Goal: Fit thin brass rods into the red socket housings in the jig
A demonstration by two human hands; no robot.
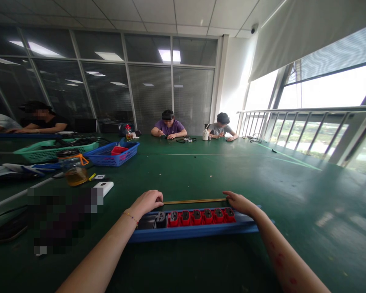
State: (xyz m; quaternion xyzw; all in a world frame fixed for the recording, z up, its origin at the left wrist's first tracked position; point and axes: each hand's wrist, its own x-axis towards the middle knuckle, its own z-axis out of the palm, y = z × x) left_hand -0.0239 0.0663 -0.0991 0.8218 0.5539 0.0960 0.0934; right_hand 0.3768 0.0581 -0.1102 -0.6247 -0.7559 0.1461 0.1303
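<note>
Bare forearms (108, 248); slim straight strip (195, 201); oblong tray (195, 234).

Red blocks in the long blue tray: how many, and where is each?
6: the red blocks sit side by side in one row along the long blue tray, the leftmost beside the black block; none looks hidden.

The head camera looks forward and down across the table (232, 171).

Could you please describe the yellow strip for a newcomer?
On the green table, find the long blue tray. Just beyond it, between the left hand and right hand, runs the yellow strip: thin and straight, unlike the tray's chunky red pieces.
</note>
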